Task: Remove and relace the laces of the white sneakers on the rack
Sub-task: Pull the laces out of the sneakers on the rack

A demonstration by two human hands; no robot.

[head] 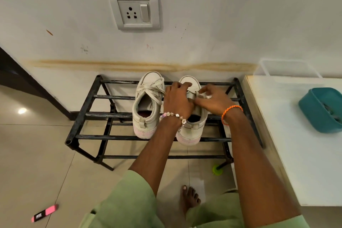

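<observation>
Resting on the top bars of a black metal rack (pixel 88 115) in the middle of the frame, two white sneakers stand side by side with their toes toward the wall. The left sneaker (pixel 147 105) is untouched, and its laces (pixel 154 88) lie loosely tied over the tongue. Both hands are on the right sneaker (pixel 191 126), covering most of its upper. The left hand (pixel 177 101), with a beaded bracelet (pixel 174 116) at the wrist, lies over the inner side of the shoe, its fingers curled down onto the lacing area near the toe; whether they actually pinch a lace cannot be told. The right hand (pixel 214 102), with an orange thread band (pixel 231 112) at the wrist, has its fingers bent and pinches a bit of white lace (pixel 202 95) at the fingertips, over the outer side of the shoe.

On the wall at the upper centre sits a socket and switch plate (pixel 135 10). At the right edge, a white table (pixel 296 144) carries a teal tub (pixel 322 109). A pink and black marker (pixel 44 213) lies on the tiled floor at lower left, and a bare foot (pixel 189 200) shows at the bottom between pale green sleeves (pixel 129 201).
</observation>
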